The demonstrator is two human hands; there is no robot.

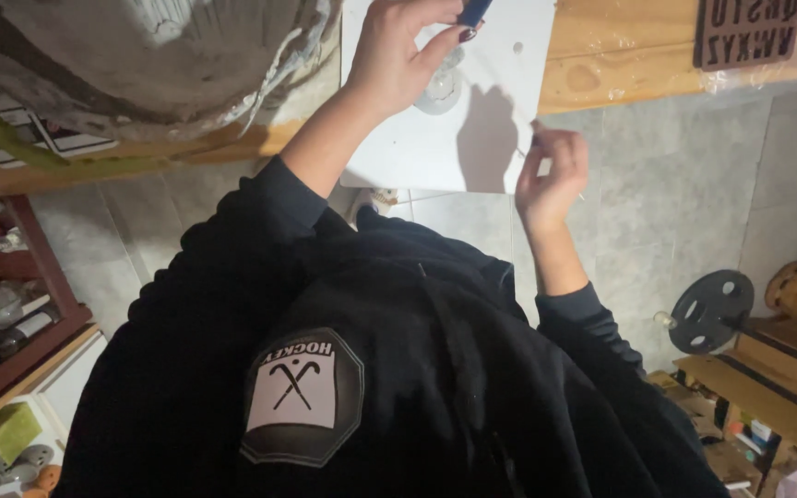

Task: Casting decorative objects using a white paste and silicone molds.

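- Left hand (397, 57), top centre of the frame, pinches a blue tool (474, 11) above the white board (417, 152), over a small pale disc (439, 90).
- Right hand (553, 171) curls closed at the board's right edge, seemingly steadying it; whether it holds anything, I cannot tell.

A brown rectangular lettered plaque (747, 32) is lying on the wooden bench at top right (its raised characters facing away). An octagonal grey-and-white patch (303, 395) is showing on the black sweatshirt, and white printed sheets (57, 138) are lying at the left under the wrapped bundle.
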